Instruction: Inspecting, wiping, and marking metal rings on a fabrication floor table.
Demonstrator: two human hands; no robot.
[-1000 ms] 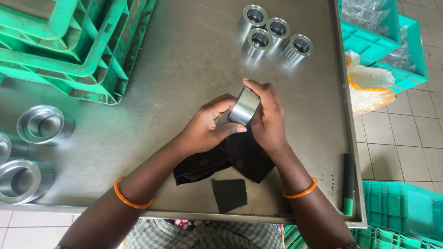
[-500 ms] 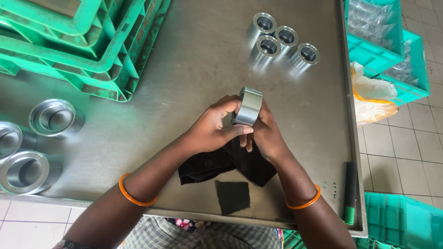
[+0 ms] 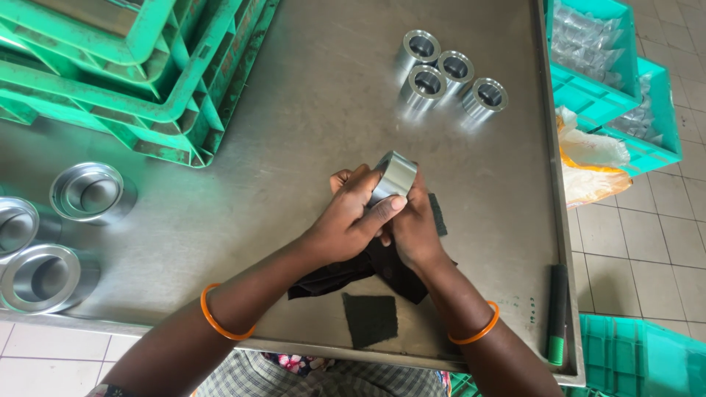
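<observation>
Fingers (image 3: 379,209) of the left hand (image 3: 346,224) are curled closely over a short metal ring (image 3: 393,176), with the thumb laid along its side wall, so that the ring is gripped firmly with no gap left. From the other side the ring is clasped by the right hand (image 3: 412,224), whose fingers are wrapped tight beneath it and are largely hidden. A dark cloth (image 3: 382,268) is bunched under both palms and is spread onto the steel table (image 3: 309,117); whether it is pinched by either hand cannot be told. The ring is held tilted just above the middle of the table, near its front edge; it is a brushed, silvery cylinder with a smooth curved wall and a thin rim. A flat square of dark abrasive pad (image 3: 370,318) is laid near the table's front edge, just below the cloth. Four polished metal sleeves (image 3: 448,77), hollow and upright, are grouped touching one another at the far side of the table. Three wider flanged metal cups (image 3: 66,228) are set at the left edge. Green plastic crates (image 3: 132,73), ribbed and stacked, are seen at the far left corner. An orange bangle (image 3: 220,323) is worn on the left wrist.
</observation>
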